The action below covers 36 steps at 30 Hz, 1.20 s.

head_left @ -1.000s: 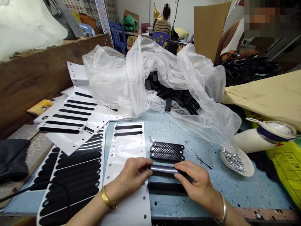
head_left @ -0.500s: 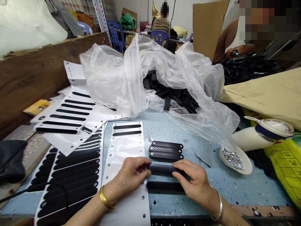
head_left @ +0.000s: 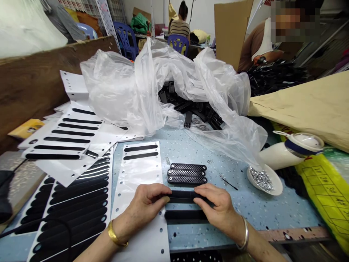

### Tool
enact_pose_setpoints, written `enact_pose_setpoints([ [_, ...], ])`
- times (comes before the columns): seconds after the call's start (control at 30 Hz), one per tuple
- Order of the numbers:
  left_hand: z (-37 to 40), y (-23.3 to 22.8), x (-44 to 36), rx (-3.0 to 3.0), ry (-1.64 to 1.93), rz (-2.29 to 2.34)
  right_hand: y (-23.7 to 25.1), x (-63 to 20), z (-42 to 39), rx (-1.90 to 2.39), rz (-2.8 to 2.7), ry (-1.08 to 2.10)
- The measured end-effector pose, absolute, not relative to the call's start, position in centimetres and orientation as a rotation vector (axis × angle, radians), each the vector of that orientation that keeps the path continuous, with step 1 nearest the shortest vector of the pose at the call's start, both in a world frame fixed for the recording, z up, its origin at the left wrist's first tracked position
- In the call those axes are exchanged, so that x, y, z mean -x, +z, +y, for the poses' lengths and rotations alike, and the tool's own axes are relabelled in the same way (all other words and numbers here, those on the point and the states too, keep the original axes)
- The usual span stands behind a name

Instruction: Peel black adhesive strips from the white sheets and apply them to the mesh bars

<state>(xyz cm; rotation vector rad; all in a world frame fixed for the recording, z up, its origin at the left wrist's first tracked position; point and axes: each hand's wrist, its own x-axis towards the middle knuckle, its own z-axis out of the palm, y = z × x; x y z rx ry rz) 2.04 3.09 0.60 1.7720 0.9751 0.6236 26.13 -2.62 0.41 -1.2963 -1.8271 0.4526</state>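
Observation:
A dark, narrow strip is stretched level between my two hands, just above the table. My left hand pinches its left end between thumb and fingers; my right hand grips the right end the same way. Below it lies a second black strip with a rounded left end, its right end partly behind my right hand. Just beyond the hands sit black textured bars side by side, with silver dots at their ends. Under my left forearm runs a white backing sheet with two black strips at its top.
Sheets of black strips cover the left side. At the back, a clear plastic bag holds black parts. To the right are a bowl of small silver pieces, a white bottle and a thin black tool. Two people sit beyond.
The camera view has shifted slightly, so the table things appear further left. Both hands keep their hold on the strip, whose upper face now looks darker and slightly turned.

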Motion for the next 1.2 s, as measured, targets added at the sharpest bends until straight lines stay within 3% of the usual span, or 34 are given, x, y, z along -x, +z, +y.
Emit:
enact_pose_setpoints([
  [0.83,3.4,0.3,-2.1,-1.921,0.675,0.881,-0.2,-27.8,-2.2,1.266,-1.641,0.889],
  [1.2,3.5,0.4,-1.9,-1.93,0.607,0.918,0.2,-28.3,-2.6,1.372,-1.641,0.829],
])
